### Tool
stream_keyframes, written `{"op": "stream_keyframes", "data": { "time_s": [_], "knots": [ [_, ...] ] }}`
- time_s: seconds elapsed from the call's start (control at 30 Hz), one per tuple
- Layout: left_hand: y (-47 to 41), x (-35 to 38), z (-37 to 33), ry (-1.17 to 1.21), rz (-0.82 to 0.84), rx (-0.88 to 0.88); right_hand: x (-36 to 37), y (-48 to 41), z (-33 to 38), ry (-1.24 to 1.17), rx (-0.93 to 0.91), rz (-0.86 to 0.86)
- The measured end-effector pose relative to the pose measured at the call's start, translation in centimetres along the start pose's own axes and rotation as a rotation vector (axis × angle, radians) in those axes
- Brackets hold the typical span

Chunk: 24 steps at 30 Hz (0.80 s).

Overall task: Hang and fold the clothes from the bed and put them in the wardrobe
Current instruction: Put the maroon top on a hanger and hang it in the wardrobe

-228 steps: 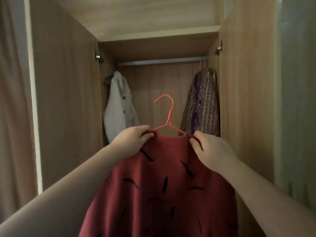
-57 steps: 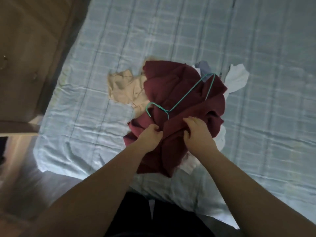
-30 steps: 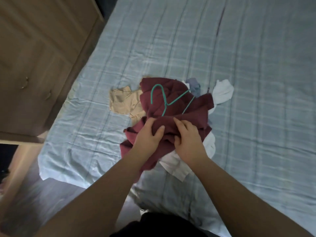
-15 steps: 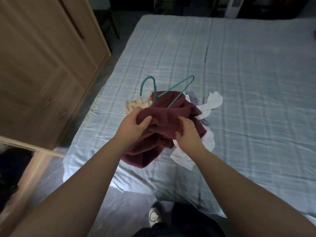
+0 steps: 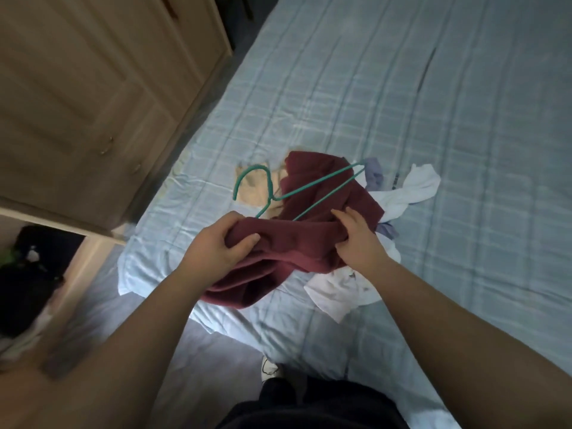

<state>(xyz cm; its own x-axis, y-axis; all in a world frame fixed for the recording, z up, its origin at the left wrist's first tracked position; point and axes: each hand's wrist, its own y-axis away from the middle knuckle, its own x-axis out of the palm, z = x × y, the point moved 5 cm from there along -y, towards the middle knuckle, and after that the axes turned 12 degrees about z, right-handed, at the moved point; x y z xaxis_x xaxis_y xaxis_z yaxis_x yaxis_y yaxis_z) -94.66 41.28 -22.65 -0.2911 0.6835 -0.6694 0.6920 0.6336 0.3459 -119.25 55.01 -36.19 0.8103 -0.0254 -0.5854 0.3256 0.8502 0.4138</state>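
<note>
Fingers of your left hand [image 5: 216, 249] clamp one end of the dark red fabric garment [image 5: 294, 239] and your right hand [image 5: 356, 239] grips the other end. It sags below your fingers onto the light blue checked bed [image 5: 433, 119]. Thin green wire hanger [image 5: 312, 182] lies on it just beyond your fingertips.

bed [image 5: 448, 113]: pale blue checked quilt, fills centre and right | cabinet [image 5: 77, 88]: light wood, panelled doors, two small knobs [image 5: 106, 149], left, near bed | floor [image 5: 201, 106]: narrow dark strip between them | light: dim, brightest on quilt's near-left corner
</note>
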Motion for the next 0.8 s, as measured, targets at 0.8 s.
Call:
{"op": "stream_keyframes", "data": {
  "time_s": [0.8],
  "knots": [
    [4.1,8.5,6.6,-0.216,0.171,0.215,0.2,15.0,-6.1,0.275,0.217,-0.165]
  ]
}}
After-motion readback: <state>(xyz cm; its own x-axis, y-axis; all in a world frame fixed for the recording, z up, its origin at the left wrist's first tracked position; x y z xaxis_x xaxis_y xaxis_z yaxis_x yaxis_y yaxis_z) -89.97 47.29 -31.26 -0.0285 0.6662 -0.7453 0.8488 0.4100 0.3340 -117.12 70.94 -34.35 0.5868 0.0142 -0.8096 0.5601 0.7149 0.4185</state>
